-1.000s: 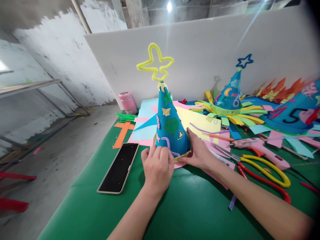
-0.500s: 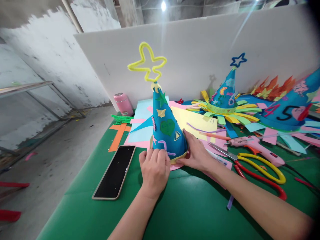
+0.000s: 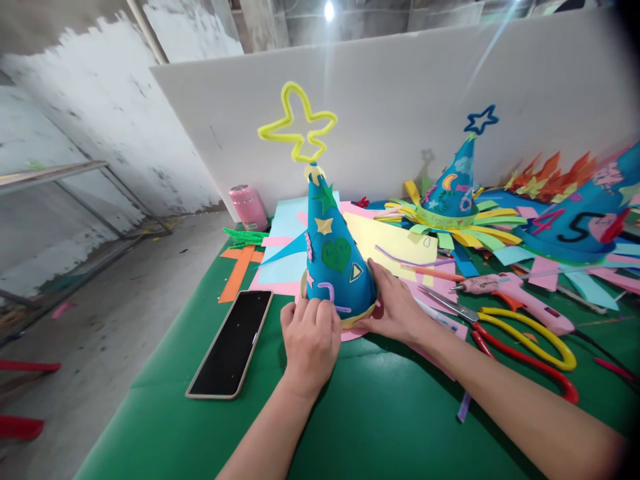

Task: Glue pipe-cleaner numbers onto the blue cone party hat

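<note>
A blue paper cone hat (image 3: 336, 267) stands upright on the green table (image 3: 380, 420), stuck with a green heart, stars and a triangle. A yellow pipe-cleaner star (image 3: 297, 123) rises from its tip. My left hand (image 3: 310, 343) presses its curled fingers against the hat's near lower rim. My right hand (image 3: 395, 307) cups the rim on the right side, thumb on the cone. Both hands hold the hat's base, where a tan strip runs round the rim.
A black phone (image 3: 231, 343) lies left of the hat. Right of it lie a pink glue gun (image 3: 515, 293), red-and-yellow scissors (image 3: 525, 347), coloured paper sheets (image 3: 395, 243) and other decorated hats (image 3: 453, 193). A pink bottle (image 3: 249, 208) stands before a white board (image 3: 400, 100).
The hat and both hands have stayed almost in place. My left fingers have shifted slightly along the rim; the view has drifted a little.
</note>
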Demonstrator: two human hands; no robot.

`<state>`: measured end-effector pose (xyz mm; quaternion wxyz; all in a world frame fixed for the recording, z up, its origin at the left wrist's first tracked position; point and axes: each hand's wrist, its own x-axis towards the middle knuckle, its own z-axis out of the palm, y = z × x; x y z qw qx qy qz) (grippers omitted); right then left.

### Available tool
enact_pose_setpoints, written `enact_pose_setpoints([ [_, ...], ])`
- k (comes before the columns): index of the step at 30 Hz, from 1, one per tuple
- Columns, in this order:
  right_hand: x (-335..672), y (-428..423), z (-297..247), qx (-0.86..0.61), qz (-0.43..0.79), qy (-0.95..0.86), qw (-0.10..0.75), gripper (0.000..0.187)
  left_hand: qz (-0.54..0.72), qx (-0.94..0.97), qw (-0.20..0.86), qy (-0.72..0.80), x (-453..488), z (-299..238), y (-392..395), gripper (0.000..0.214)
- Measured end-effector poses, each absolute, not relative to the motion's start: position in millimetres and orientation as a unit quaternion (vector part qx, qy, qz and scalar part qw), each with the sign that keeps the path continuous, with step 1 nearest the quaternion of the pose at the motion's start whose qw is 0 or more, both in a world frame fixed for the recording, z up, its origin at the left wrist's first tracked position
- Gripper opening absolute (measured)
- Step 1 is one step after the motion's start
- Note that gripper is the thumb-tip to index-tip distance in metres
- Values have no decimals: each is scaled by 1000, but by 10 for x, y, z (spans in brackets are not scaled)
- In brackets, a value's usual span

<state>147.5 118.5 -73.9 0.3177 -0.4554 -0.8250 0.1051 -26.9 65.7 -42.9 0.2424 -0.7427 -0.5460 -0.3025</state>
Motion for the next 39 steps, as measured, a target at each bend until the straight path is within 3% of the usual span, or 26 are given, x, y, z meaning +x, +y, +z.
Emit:
enact_pose_setpoints([
  [25,1489,1154,-701,-446,112,-831,313,107,-302,-745,221,-552,-273,-422,681,13],
  [39,1123,1095,-545,-519,89,-775,351,103,-294,-747,201,-561,-287,-405,689,14],
])
